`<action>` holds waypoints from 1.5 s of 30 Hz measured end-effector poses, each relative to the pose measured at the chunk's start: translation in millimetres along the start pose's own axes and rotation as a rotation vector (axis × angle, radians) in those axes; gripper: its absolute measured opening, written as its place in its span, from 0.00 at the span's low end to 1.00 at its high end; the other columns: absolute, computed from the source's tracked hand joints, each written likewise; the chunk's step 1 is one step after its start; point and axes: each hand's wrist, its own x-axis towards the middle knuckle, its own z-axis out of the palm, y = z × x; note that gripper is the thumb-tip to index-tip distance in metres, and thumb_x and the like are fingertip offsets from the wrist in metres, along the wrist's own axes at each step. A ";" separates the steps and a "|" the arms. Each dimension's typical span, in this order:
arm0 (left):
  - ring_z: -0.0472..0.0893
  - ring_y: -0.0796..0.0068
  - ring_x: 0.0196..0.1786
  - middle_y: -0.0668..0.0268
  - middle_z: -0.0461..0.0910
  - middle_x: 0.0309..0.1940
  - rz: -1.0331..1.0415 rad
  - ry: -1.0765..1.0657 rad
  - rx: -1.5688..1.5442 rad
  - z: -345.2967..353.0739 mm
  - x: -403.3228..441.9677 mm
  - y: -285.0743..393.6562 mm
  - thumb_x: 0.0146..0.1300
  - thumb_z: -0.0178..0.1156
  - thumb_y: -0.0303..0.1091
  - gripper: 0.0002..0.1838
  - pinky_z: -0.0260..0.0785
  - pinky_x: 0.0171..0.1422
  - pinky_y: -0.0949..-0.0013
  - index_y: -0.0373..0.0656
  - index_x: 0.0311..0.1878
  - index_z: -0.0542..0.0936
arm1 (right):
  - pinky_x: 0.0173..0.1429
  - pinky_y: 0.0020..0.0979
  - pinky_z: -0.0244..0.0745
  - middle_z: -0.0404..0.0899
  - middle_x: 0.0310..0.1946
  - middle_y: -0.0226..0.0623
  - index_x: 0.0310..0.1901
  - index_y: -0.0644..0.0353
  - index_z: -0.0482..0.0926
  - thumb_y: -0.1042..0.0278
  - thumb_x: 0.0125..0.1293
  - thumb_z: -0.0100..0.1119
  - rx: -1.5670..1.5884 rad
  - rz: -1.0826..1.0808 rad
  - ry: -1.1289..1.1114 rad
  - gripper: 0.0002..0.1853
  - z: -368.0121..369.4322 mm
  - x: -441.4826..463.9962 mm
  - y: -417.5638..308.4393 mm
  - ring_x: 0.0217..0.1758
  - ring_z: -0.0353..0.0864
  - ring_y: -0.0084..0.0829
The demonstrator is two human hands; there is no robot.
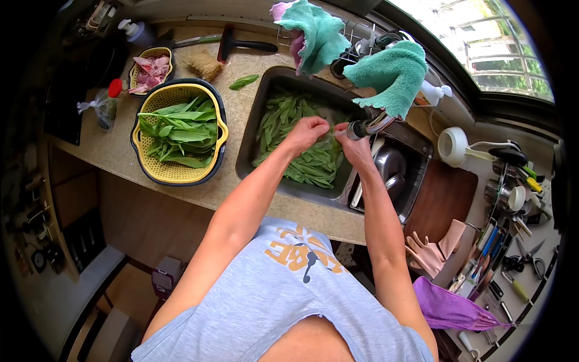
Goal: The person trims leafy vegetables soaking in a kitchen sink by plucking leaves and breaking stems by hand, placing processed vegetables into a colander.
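Both hands are over a dark sink (243, 148) that holds many long green leaves (310, 172) in water. My left hand (306, 134) is closed, thumb and fingertips pinched together. What they hold, if anything, is too small to make out. Close beside it, my right hand (356, 148) is also closed in a pinch, partly covered by the tap (365, 128). Its fingertips face those of the left hand, a small gap apart. Left of the sink, a yellow basket (137, 148) set in a dark bowl holds more green leaves (181, 130).
A small basket of raw meat (154, 69), a scraper-like black-handled tool (247, 45) and a loose leaf (243, 82) lie on the counter. Green cloths (392, 75) hang over the tap. Pink gloves (437, 247) and a utensil rack are at right.
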 end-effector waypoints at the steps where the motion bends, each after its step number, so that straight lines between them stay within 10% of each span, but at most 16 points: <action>1: 0.75 0.82 0.35 0.72 0.80 0.32 -0.032 -0.032 -0.072 2.4 0.7 1.5 0.61 0.65 0.33 0.09 0.68 0.40 0.76 0.37 0.40 0.82 | 0.37 0.24 0.67 0.77 0.31 0.26 0.39 0.62 0.81 0.70 0.59 0.62 -0.001 0.000 -0.001 0.08 -0.9 1.2 2.6 0.33 0.72 0.18; 26: 0.74 0.85 0.32 0.73 0.79 0.28 0.229 0.011 0.449 -15.6 -4.7 4.1 0.60 0.60 0.32 0.08 0.67 0.37 0.75 0.36 0.37 0.81 | 0.35 0.21 0.65 0.78 0.30 0.25 0.43 0.64 0.79 0.66 0.60 0.64 0.137 0.058 -0.175 0.13 17.0 14.2 -5.8 0.31 0.72 0.16; 45: 0.81 0.82 0.35 0.69 0.81 0.32 -0.050 0.042 -0.005 -21.2 -39.6 -20.8 0.67 0.60 0.32 0.13 0.74 0.40 0.77 0.33 0.48 0.80 | 0.30 0.26 0.70 0.75 0.26 0.32 0.40 0.66 0.72 0.67 0.71 0.53 0.250 -0.084 0.006 0.09 29.7 22.3 -10.4 0.26 0.77 0.22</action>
